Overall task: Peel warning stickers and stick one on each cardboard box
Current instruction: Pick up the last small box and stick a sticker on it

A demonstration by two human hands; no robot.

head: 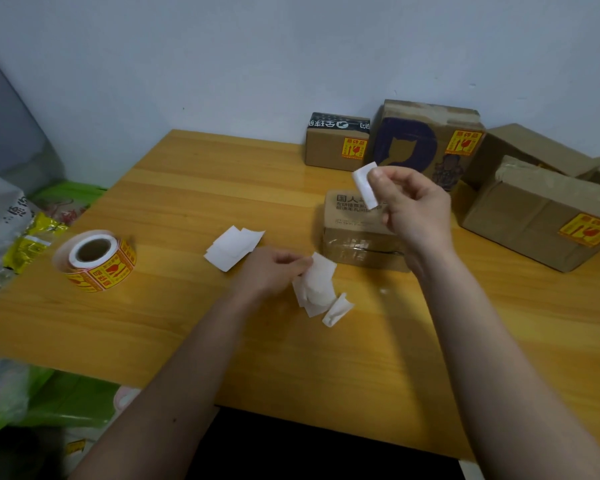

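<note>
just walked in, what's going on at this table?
A person is labelling cardboard boxes. The right hand pinches a peeled sticker, white side showing, above the small box in front. The left hand holds backing paper against the table. Three boxes behind already carry yellow stickers; the sticker roll lies to the left.

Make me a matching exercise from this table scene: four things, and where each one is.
Things:
1. red-and-yellow sticker roll
2. small white paper piece
3. brown cardboard box with black top
4. bare brown cardboard box

Places:
A. against the wall
B. pinched in the right hand
C. table's left side
D. under the right hand

Pairs: 1-C, 2-B, 3-A, 4-D
</note>
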